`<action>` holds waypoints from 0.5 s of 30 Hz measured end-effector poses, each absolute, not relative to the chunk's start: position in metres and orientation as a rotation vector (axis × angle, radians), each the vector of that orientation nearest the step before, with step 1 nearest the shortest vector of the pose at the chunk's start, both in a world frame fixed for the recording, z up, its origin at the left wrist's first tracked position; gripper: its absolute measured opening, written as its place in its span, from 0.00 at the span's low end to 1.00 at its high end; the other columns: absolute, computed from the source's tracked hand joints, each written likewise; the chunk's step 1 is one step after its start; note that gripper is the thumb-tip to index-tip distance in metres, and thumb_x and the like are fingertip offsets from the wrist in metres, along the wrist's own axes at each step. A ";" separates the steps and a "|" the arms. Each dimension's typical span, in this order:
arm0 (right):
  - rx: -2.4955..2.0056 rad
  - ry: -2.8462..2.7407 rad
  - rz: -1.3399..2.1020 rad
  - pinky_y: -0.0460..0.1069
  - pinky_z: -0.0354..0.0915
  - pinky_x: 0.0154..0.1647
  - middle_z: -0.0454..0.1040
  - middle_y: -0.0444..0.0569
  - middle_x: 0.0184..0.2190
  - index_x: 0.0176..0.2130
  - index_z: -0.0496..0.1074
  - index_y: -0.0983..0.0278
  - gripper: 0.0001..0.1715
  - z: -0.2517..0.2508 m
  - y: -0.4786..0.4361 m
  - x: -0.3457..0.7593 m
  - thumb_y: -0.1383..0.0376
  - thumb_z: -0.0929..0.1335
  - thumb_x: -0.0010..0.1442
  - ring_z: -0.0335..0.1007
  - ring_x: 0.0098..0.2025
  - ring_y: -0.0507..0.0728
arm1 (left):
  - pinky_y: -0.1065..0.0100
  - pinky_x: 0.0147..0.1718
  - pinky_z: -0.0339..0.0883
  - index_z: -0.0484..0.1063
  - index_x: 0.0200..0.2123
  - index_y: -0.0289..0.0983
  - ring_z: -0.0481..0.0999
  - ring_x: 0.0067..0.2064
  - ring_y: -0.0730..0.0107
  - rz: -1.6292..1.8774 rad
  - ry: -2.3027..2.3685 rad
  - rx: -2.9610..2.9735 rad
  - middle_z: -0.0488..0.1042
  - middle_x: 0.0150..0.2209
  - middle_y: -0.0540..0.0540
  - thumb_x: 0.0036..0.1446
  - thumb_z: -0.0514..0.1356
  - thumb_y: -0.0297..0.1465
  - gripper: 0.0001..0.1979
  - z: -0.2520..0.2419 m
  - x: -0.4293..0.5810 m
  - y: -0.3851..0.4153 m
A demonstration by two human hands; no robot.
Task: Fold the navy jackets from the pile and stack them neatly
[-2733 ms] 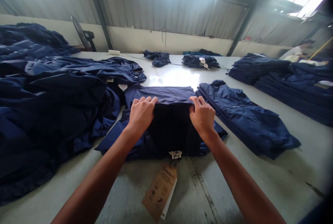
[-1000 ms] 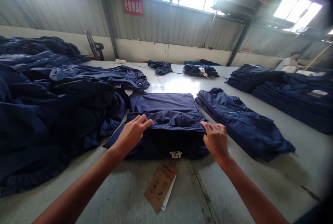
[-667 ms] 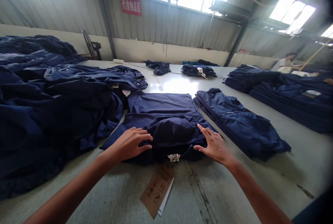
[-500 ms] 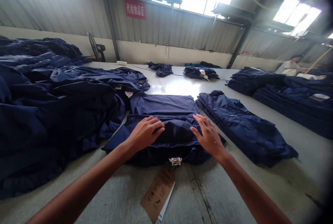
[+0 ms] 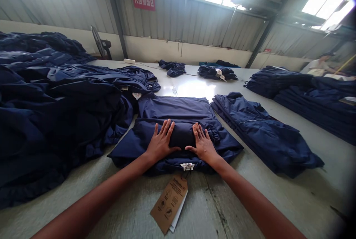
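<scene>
A navy jacket, partly folded, lies on the table in front of me. My left hand rests flat on its folded middle with the fingers spread. Beside it my right hand also presses flat on the cloth, thumb pointing inward, fingers stretched out. The two thumbs are close together but apart. A gathered cuff shows to the right of my right hand. At the near edge sits a white neck label, and a brown cardboard hang tag hangs from it onto the table.
A big loose heap of navy garments fills the left. Folded navy garments lie close on the right, with taller stacks behind. Two small bundles sit at the back. A fan and a seated person are farther off.
Both hands have come down flat onto the jacket and closer together, the right one moving left. The raised fold beneath them is now pressed flatter.
</scene>
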State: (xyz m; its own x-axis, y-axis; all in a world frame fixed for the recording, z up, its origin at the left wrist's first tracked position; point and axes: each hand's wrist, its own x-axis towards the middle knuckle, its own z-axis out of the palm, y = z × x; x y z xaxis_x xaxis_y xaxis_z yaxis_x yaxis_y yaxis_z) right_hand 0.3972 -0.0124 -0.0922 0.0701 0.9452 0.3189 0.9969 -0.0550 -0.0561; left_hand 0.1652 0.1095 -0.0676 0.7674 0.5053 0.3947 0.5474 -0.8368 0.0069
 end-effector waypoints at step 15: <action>-2.031 -2.067 -0.176 0.69 0.44 0.75 0.47 0.50 0.78 0.76 0.53 0.60 0.33 -0.064 0.000 0.377 0.57 0.56 0.77 0.39 0.79 0.66 | 0.44 0.75 0.40 0.56 0.74 0.33 0.46 0.78 0.53 -0.454 -0.676 -2.950 0.52 0.76 0.38 0.75 0.48 0.43 0.32 -0.064 0.193 0.101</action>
State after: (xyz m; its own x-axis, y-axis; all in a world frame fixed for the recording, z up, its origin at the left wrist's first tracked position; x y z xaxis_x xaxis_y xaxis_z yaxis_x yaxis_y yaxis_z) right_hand 0.3770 0.0003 -0.0640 -0.0071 0.9677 0.2519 0.9964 0.0281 -0.0799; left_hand 0.1934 0.1015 -0.0641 0.8587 0.4131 0.3033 0.4373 -0.8992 -0.0132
